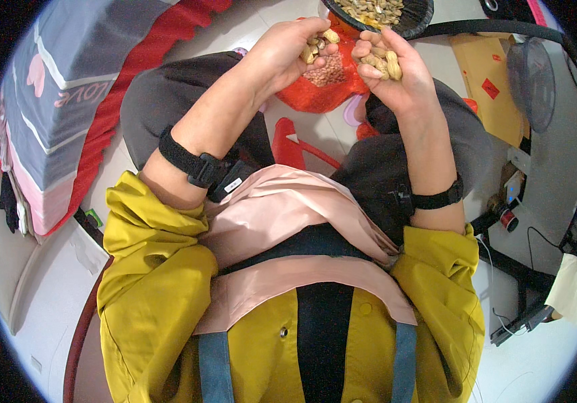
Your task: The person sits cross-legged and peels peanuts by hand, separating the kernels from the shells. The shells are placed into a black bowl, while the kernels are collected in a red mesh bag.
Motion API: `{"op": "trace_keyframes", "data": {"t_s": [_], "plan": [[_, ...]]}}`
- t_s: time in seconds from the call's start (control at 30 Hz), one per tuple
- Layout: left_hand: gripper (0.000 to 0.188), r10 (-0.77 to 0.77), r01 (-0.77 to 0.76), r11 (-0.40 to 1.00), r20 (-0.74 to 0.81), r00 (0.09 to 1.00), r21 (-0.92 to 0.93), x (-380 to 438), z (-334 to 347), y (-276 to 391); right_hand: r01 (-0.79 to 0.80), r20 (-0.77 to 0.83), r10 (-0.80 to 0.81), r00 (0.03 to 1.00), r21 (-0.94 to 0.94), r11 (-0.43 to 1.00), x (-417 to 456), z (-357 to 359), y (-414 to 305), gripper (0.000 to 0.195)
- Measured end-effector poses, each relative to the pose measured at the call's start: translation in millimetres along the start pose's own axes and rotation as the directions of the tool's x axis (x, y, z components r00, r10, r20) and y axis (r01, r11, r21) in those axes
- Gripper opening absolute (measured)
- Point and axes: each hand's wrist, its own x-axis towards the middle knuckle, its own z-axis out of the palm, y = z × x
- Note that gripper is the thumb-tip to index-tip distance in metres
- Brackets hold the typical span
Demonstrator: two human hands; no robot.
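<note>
My left hand [293,50], at the upper middle, curls around several peanuts in the shell [318,46], perhaps with empty shell pieces among them. To its right my right hand [397,73] holds several more unshelled peanuts [384,64] in its turned-up fingers. Below and between the hands lies an open red bag [308,103] with shelled, pinkish peanut kernels [326,70] in it. Beyond the hands, at the top edge, stands a black-lined container [419,20] with peanut shells [369,11]; the frame cuts off its far part. The hands are apart from each other.
A bed with a grey and pink cover [82,55] and red frill stands at the left. On the right are a cardboard piece [490,90], a clear plastic lid [533,85], a black frame and cables. A red plastic object [286,146] lies between my legs.
</note>
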Motion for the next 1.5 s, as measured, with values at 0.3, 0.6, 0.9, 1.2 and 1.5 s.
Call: {"op": "trace_keyframes", "data": {"t_s": [0.3, 0.6, 0.9, 1.2, 1.5], "plan": [[0.018, 0.128, -0.128, 0.992, 0.265, 0.956, -0.017, 4.1, -13.1, 1.2, 0.04, 0.027, -0.044, 0.999, 0.14, 0.989, 1.0, 8.9, 3.6, 0.033], [0.008, 0.528, -0.422, 0.568, 0.08, 0.845, 0.707, -32.2, 41.0, 18.7, 0.144, -0.038, -0.141, 0.989, 0.104, 0.984, 2.1, 21.8, 8.7, 0.038], [0.026, 0.571, -0.529, -0.012, 0.44, 0.693, 0.848, -26.5, 23.8, 9.7, 0.122, -0.027, -0.12, 0.992, 0.054, 0.991, 3.2, 20.1, 15.1, 0.037], [0.021, 0.6, -0.489, 0.05, 0.365, 0.712, 0.871, -24.5, 20.6, 7.1, 0.178, -0.152, -0.208, 0.966, -0.187, 0.966, 1.7, 29.4, 17.0, 0.029], [0.02, 0.634, -0.494, -0.119, 0.449, 0.63, 0.861, -24.1, 19.0, 10.6, 0.131, -0.093, -0.274, 0.957, -0.706, 0.696, -4.0, 33.2, 19.7, 0.02]]}}
